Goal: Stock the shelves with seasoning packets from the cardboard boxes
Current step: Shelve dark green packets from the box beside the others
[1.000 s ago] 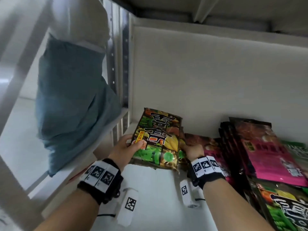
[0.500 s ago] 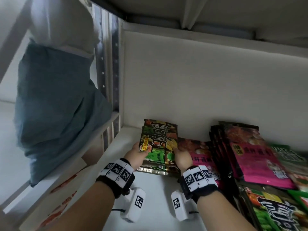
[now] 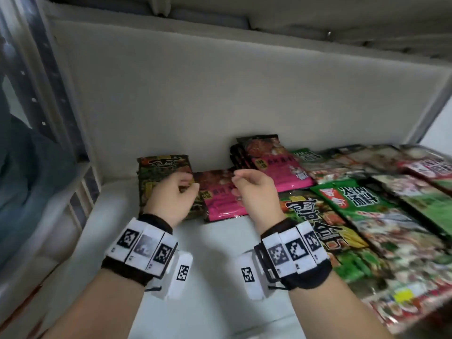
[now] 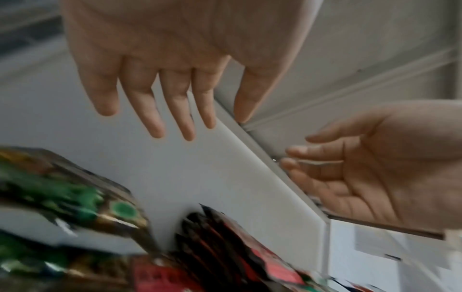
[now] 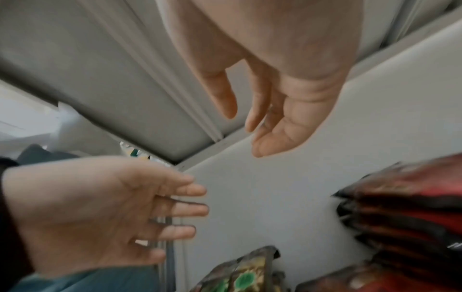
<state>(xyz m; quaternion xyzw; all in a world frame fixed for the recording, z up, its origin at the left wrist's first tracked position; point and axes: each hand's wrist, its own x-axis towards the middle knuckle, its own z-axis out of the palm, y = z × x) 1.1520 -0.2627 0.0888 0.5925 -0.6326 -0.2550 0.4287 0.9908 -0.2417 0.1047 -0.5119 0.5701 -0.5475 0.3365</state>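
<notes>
Both hands hang over the white shelf (image 3: 215, 243) holding nothing. In the wrist views the left hand (image 4: 175, 65) has its fingers (image 4: 155, 118) straight and slightly spread, and the right hand (image 5: 282, 79) has its fingers loosely extended, thumb apart. In the head view the left hand (image 3: 171, 196) hovers over the near part of a green-and-brown seasoning packet (image 3: 161, 172), and the right hand (image 3: 254, 194) hovers just right of it, over the right edge of a pink packet (image 3: 220, 196); whether either hand touches a packet cannot be told.

Each wrist wears a black band with white marker tiles. Past them, the green-and-brown seasoning packet lies flat at the left end of the row of packets, its far end near the back wall (image 3: 220, 94). The pink packet lies flat just right of it, the two seeming to meet along their sides. Farther right, a stack of pink packets (image 3: 269, 162) rests with its far end against the back wall. Right of that, more green and red packets (image 3: 367, 204) cover the shelf to its right end, blurred toward the near edge.

At the far left, beyond the shelf's upright post, hangs blue-grey fabric (image 3: 24, 167).
</notes>
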